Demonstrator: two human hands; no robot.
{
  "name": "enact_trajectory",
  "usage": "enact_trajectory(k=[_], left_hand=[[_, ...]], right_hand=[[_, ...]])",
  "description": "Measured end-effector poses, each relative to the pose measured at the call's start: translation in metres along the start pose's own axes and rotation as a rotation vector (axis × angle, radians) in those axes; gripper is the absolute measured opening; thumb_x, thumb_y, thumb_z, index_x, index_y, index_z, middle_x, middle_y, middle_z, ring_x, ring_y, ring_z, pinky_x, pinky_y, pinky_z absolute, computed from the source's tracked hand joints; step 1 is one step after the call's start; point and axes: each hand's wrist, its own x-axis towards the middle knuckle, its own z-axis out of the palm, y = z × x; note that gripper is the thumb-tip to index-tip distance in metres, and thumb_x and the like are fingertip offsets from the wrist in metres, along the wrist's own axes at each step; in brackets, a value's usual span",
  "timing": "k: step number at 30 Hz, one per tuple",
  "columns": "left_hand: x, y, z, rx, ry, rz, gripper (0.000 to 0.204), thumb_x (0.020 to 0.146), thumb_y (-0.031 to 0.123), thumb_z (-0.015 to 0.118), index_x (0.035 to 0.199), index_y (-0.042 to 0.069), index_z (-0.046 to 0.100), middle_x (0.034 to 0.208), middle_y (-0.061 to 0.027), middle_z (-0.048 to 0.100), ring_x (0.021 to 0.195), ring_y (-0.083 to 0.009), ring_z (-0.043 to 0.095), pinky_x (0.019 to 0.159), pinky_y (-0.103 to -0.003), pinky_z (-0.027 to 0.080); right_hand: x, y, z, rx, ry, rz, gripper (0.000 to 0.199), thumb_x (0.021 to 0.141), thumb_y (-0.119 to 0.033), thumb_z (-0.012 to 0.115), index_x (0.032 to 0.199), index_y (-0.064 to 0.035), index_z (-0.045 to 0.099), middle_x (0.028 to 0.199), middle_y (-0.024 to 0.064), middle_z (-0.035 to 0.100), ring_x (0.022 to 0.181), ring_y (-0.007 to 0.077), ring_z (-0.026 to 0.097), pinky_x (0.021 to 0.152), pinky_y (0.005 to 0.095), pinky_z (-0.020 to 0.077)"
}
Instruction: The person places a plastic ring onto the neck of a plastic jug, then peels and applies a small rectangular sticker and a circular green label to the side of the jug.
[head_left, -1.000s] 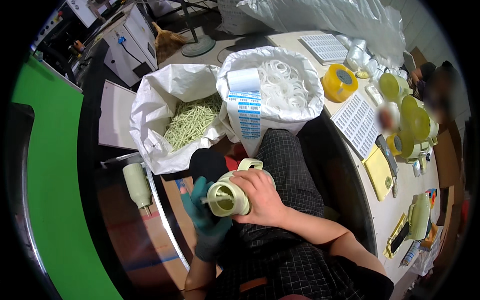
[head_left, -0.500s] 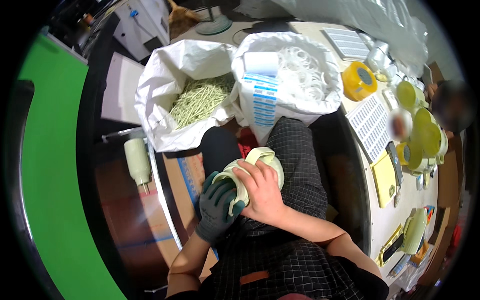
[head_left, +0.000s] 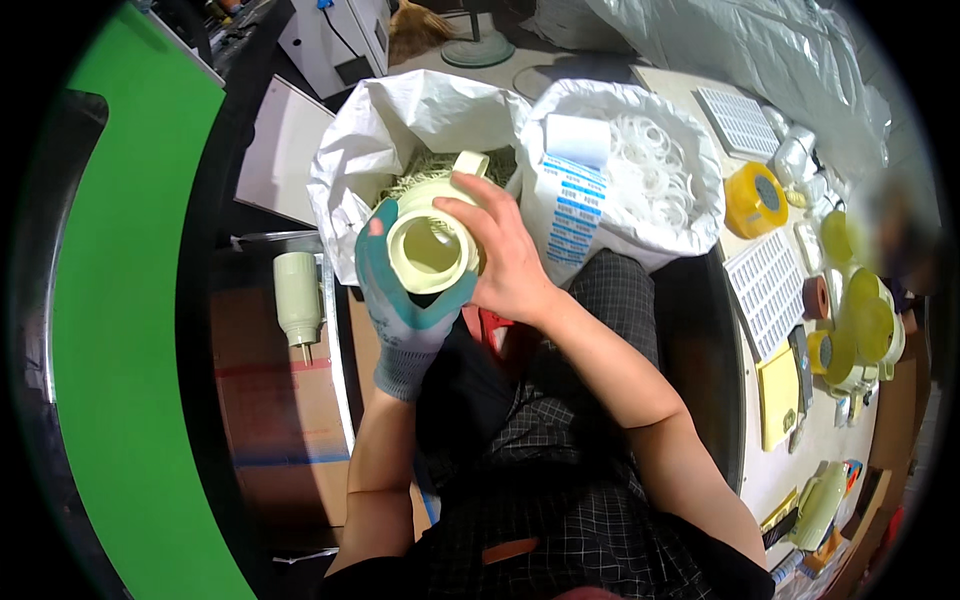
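Note:
My left hand [head_left: 405, 310], in a grey and teal glove, wraps round the left and lower side of a pale green plastic jug [head_left: 428, 258]. My bare right hand [head_left: 508, 248] presses on the jug's right side, close to its handle [head_left: 471, 163]. The round opening faces up towards me, and its hollow inside shows. Both hands hold it in the air before the left white sack [head_left: 335, 172], which contains thin pale green strips [head_left: 408, 184]. The far side of the jug is hidden.
A white sack [head_left: 690, 240] of clear plastic rings [head_left: 655, 170] stands to the right, a label strip [head_left: 577, 215] over its edge. The right-hand table bears yellow tape [head_left: 755, 200], label sheets [head_left: 765, 290] and pale green jugs [head_left: 822, 505]. A pale green bottle-shaped part [head_left: 297, 290] is at left.
Both hands have lifted the jug off my lap and forward to the left sack. It has turned so that its opening faces me. The view has shifted slightly.

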Motion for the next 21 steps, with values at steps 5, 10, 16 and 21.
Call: enact_trajectory(k=[5, 10, 16, 21], left_hand=[[-0.003, 0.011, 0.017, -0.031, 0.021, -0.024, 0.099, 0.081, 0.014, 0.092, 0.157, -0.008, 0.032, 0.149, -0.0301, 0.05, 0.133, -0.0475, 0.055, 0.111, -0.054, 0.047], [-0.041, 0.054, 0.01, 0.081, -0.152, -0.008, 0.11, 0.075, 0.045, 0.095, 0.154, -0.004, 0.036, 0.145, -0.0243, 0.052, 0.133, -0.0462, 0.054, 0.111, -0.057, 0.047], [-0.069, 0.093, 0.01, -0.264, -0.413, -0.105, 0.103, 0.062, 0.048, 0.1, 0.142, 0.007, 0.049, 0.13, -0.0157, 0.057, 0.117, -0.0377, 0.06, 0.1, -0.051, 0.053], [-0.064, 0.097, 0.018, -0.34, -0.515, -0.135, 0.089, 0.061, 0.049, 0.1, 0.13, 0.01, 0.059, 0.125, -0.0124, 0.056, 0.114, -0.0341, 0.06, 0.095, -0.049, 0.054]], right_hand=[[-0.005, 0.006, -0.023, -0.109, -0.085, 0.033, 0.089, 0.067, -0.01, 0.087, 0.15, -0.0185, 0.055, 0.157, 0.0212, 0.044, 0.143, 0.0452, 0.045, 0.118, 0.0521, 0.0399], [-0.039, 0.029, -0.114, -0.266, -0.068, 0.164, 0.075, 0.071, -0.011, 0.084, 0.142, -0.0099, 0.058, 0.145, 0.0188, 0.056, 0.132, 0.0402, 0.056, 0.114, 0.0475, 0.0459], [-0.021, 0.193, -0.214, -0.736, -0.032, 0.526, 0.065, 0.082, -0.036, 0.084, 0.137, -0.009, 0.061, 0.133, 0.0194, 0.062, 0.125, 0.0402, 0.06, 0.107, 0.0448, 0.0497], [0.04, 0.277, -0.222, -1.038, -0.333, 0.92, 0.089, 0.071, -0.049, 0.088, 0.151, -0.027, 0.056, 0.152, 0.0163, 0.055, 0.139, 0.0387, 0.054, 0.12, 0.0617, 0.035]])
